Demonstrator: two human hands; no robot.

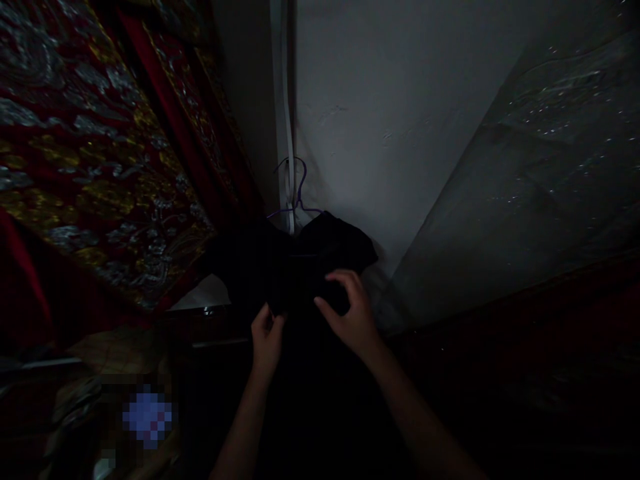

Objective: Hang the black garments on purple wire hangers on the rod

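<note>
A black garment (300,260) hangs on a purple wire hanger (299,193) against a white wall, in very dim light. My left hand (267,333) pinches the dark cloth at its lower left, fingers closed on it. My right hand (350,310) curls over the cloth just right of centre, thumb and fingers gripping a fold. Both forearms reach up from the bottom of the frame. The garment's lower part is lost in the dark.
A red cloth with gold and silver embroidery (100,153) hangs at the left. A sheer grey sparkly fabric (525,187) slopes down at the right. A white strap (286,100) runs down the wall corner. Dim clutter (100,387) lies at the lower left.
</note>
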